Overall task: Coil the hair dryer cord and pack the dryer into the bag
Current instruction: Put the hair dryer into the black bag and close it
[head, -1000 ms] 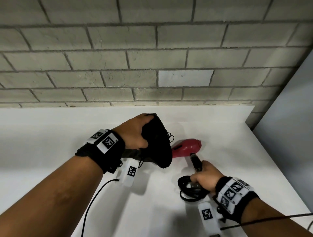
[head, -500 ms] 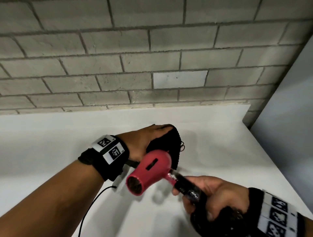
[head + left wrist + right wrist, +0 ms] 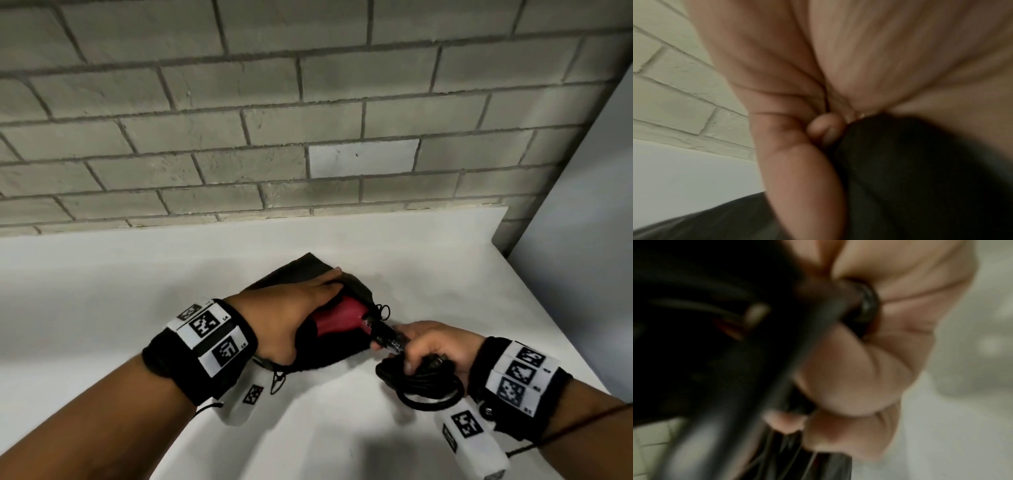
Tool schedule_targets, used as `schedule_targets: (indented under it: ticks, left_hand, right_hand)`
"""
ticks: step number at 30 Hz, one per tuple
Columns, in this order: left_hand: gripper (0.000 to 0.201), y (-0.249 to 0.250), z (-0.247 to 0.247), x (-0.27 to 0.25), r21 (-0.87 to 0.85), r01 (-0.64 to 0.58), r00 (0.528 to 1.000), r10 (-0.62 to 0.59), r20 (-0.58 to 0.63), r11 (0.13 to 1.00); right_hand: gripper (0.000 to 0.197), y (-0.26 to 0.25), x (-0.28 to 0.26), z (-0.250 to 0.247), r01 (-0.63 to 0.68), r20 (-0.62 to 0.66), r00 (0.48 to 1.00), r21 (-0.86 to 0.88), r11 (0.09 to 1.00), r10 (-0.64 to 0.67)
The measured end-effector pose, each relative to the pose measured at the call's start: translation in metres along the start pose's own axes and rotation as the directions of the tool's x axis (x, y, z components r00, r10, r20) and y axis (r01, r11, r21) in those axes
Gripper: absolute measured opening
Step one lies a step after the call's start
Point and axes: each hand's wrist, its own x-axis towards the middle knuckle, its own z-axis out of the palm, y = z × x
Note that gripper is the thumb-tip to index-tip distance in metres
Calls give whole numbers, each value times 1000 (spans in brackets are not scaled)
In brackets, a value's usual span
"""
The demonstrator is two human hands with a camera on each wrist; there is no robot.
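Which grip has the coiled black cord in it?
The right grip, curled round the cord and the dryer handle; the left grip holds the black pouch.

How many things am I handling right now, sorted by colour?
Red: 1, the hair dryer
Black: 2, the pouch and the coiled cord
Total: 3

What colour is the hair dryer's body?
The hair dryer is pinkish red, partly inside the black bag; head view best.
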Motion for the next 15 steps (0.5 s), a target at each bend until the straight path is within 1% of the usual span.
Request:
schedule_targets:
  ticks: [3, 5, 7, 9, 10, 13, 14, 15]
  left_hand:
    - [95, 21, 4, 3, -48, -40, 998, 38, -44, 998]
    - [94, 40, 6, 4, -40, -25, 999, 24, -37, 999]
    - [104, 54, 15, 7, -22, 17, 1000, -17, -14, 1000]
    - [112, 61, 25, 10, -49, 58, 998, -58, -11, 997]
    - [115, 63, 29, 10, -74, 69, 997, -70, -11, 995]
    - [121, 71, 30, 8, -126, 89, 996, -89, 7, 988]
    - [120, 73, 29, 7, -128, 97, 995, -97, 11, 987]
    - [119, 76, 27, 7, -127, 105, 994, -104, 11, 986]
  right_hand:
    - [49, 4, 8, 10, -27, -26, 999, 218, 976, 33]
    - [49, 6, 18, 17, -27, -103, 993, 288, 957, 60]
    - [48, 7, 26, 20, -50, -185, 977, 293, 955, 108]
    - [36, 6, 30, 24, -55, -256, 957, 300, 952, 136]
    - [31, 6, 32, 27, -45, -296, 945, 297, 954, 137]
    - [29, 10, 38, 32, 2, -422, 900, 261, 965, 112]
    - [28, 10, 38, 36, 21, -447, 889, 255, 967, 98]
    - [25, 13, 38, 37, 53, -448, 891, 246, 968, 66]
